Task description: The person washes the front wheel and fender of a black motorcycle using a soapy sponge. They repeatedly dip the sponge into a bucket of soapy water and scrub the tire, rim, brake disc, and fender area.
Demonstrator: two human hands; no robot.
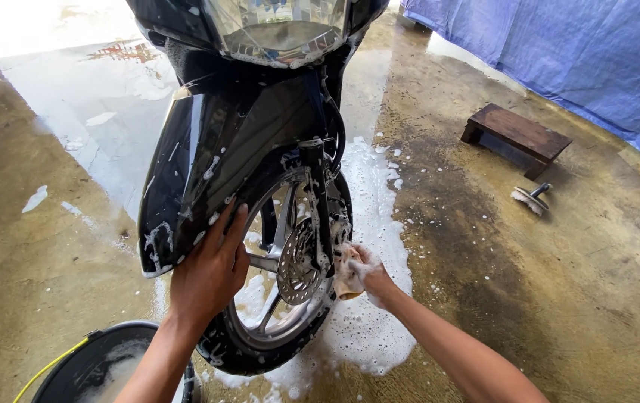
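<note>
A black motorcycle stands in front of me, its front wheel [275, 328] and black mudguard [193, 172] streaked with soap foam. My left hand [212, 272] lies flat with spread fingers on the lower edge of the mudguard. My right hand [368, 277] is closed around a soapy yellowish sponge [348, 275], pressed against the lower fork and hub beside the brake disc [295, 265]. The headlight [279, 26] shows at the top.
A black bucket [100, 366] with foamy water and a yellow handle sits at the lower left. White suds pool on the wet concrete floor under the wheel. A low wooden stool [518, 138], a scrub brush [530, 199] and a blue tarpaulin [581, 52] lie to the right.
</note>
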